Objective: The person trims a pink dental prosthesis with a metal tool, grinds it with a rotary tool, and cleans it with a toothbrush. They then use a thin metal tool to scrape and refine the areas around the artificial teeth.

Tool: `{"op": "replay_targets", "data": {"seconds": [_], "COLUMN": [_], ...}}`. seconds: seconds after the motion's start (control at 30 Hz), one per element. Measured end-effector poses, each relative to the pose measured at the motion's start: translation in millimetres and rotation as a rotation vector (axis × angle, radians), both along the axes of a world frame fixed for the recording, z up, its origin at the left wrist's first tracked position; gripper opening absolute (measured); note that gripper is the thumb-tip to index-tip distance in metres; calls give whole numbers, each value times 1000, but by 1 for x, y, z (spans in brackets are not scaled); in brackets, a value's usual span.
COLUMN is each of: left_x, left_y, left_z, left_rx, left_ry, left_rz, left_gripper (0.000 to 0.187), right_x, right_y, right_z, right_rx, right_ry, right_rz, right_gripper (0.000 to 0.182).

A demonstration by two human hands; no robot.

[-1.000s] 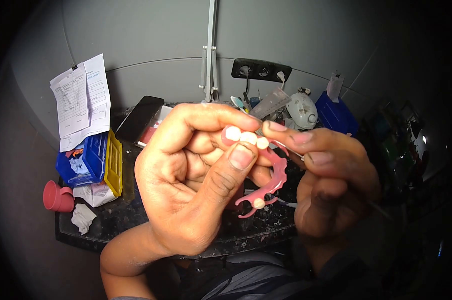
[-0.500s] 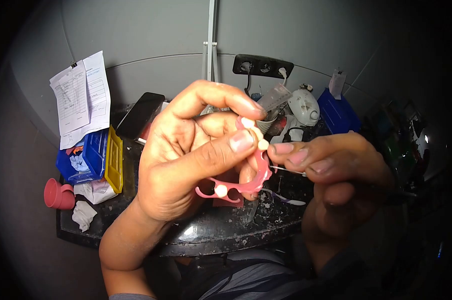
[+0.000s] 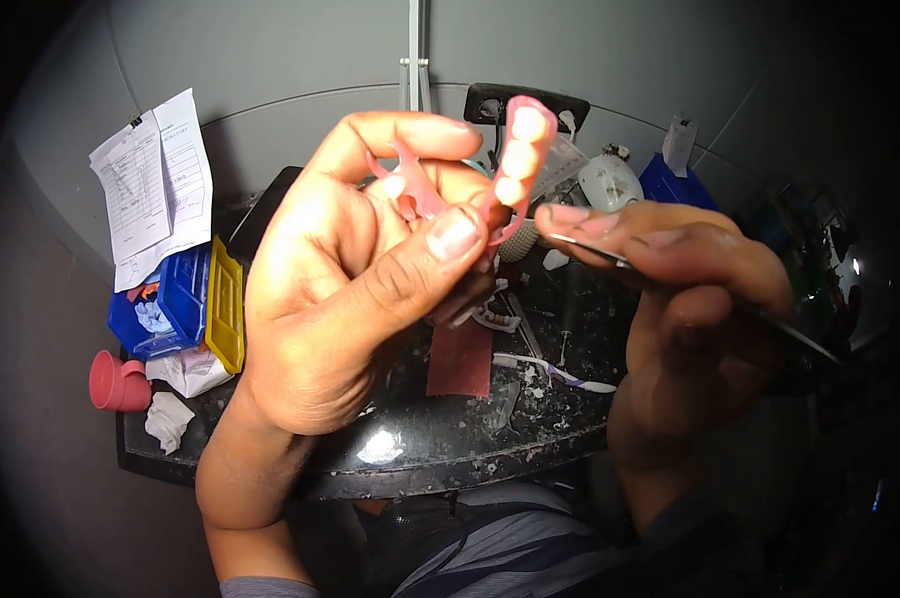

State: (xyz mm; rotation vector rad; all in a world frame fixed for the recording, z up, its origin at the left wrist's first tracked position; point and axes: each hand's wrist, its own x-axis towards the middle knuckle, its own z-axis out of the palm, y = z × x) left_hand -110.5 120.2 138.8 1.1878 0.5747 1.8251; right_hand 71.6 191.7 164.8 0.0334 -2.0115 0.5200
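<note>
My left hand (image 3: 335, 299) is raised at the centre, thumb and fingers closed on a pink partial denture (image 3: 519, 164). Its upright end carries three pale teeth, and another single tooth shows on the side near my palm. My thumb hides the middle of the denture. Just to the right, my right hand (image 3: 704, 264) grips a thin metal hand tool (image 3: 794, 334) with a narrow tip. That tip points left toward the denture, apart from it. Below my hands a pink rectangular sheet (image 3: 460, 361) and a white and purple toothbrush (image 3: 560, 376) lie on the black worktop (image 3: 420, 448).
At left stand a blue bin (image 3: 186, 309), a yellow bin (image 3: 228, 309), a pink mug (image 3: 119, 384) and crumpled tissue (image 3: 169, 421). Clipped papers (image 3: 151, 189) hang above. A power strip (image 3: 560, 103), a white device (image 3: 610, 185) and another blue bin (image 3: 669, 179) are behind.
My left hand has turned the denture so its row of teeth now stands upright and faces me. My right hand has tilted, and more of the metal tool shows.
</note>
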Motion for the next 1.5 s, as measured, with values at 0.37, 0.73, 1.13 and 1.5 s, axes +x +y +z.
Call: {"op": "replay_targets", "data": {"seconds": [0.37, 0.73, 1.13, 1.5], "left_x": [2, -8, -12, 0], "left_y": [-10, -8, -3, -7], "left_z": [20, 7, -8, -11], "left_rx": [-131, -7, 90, 152], "left_ry": [150, 133, -181, -223], "left_rz": [124, -7, -258, -182], "left_gripper": [38, 45, 47, 60], "right_x": [0, -4, -18, -14], "right_y": [9, 12, 4, -1], "right_z": [-6, -16, -26, -23], "right_rx": [199, -36, -497, -557], "right_ry": [23, 188, 194, 154], "right_rz": [-3, -38, 394, 413], "right_gripper": [45, 53, 29, 26]}}
